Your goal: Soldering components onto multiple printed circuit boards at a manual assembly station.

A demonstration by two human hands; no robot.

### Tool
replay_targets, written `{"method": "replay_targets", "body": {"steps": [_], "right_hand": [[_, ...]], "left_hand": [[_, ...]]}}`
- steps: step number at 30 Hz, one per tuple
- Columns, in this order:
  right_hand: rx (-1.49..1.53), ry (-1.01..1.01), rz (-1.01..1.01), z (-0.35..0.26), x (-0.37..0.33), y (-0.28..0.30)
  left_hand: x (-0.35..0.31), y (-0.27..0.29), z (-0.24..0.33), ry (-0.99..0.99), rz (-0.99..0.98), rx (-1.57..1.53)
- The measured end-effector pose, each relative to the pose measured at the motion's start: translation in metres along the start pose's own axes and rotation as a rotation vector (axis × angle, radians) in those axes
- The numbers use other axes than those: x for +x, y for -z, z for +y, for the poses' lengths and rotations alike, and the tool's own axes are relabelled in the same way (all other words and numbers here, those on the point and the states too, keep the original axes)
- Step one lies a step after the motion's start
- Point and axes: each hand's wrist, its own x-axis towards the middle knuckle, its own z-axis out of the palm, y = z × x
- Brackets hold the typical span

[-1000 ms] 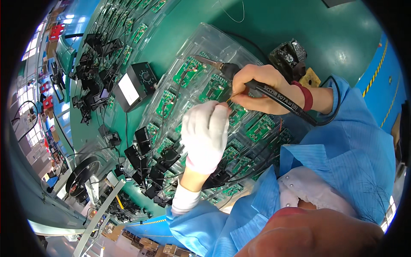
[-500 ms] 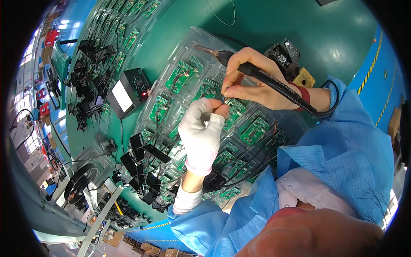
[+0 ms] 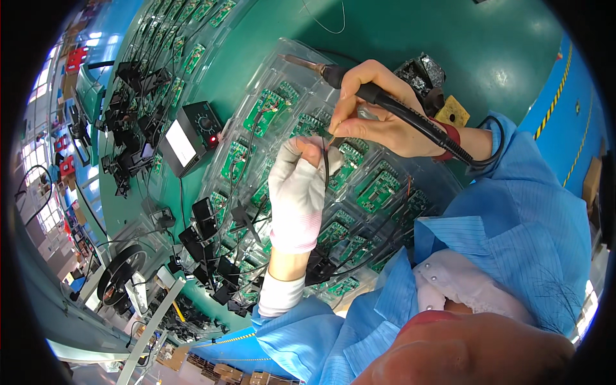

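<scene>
My right hand (image 3: 378, 125) is bare and closed around a black soldering iron (image 3: 410, 114), its tip pointing up and left. Thumb and forefinger of the same hand pinch the end of a thin black cable (image 3: 326, 172). Just left of it, my left hand (image 3: 296, 199) wears a white glove with bare fingertips. Its fingers are closed by the cable and seem to grip it; the exact hold is partly hidden. Beneath both hands lies a clear plastic tray (image 3: 273, 69) holding several green circuit boards (image 3: 265, 113), some with cables attached.
A black soldering station (image 3: 194, 136) with a red light stands left of the tray. Behind my right wrist are a yellow sponge (image 3: 452, 111) and a dark shiny clump (image 3: 420, 76). Black adapters (image 3: 204, 218) and cables crowd the left side. More boards (image 3: 194, 58) lie at the far left.
The black cable now hangs between my hands, where little of it showed before. My left hand has turned and moved slightly left; my right hand and the iron have shifted slightly up and left.
</scene>
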Motion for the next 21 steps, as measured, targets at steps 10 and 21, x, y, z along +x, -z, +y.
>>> {"method": "replay_targets", "body": {"steps": [10, 21], "right_hand": [[-0.14, 0.107, -0.131, -0.002, 0.001, 0.008], [-0.015, -0.139, -0.016, -0.006, -0.005, -0.003]], "left_hand": [[-0.003, 0.006, 0.014, 0.216, -0.044, 0.099], [-0.008, -0.012, 0.013, -0.036, 0.055, 0.625]]}}
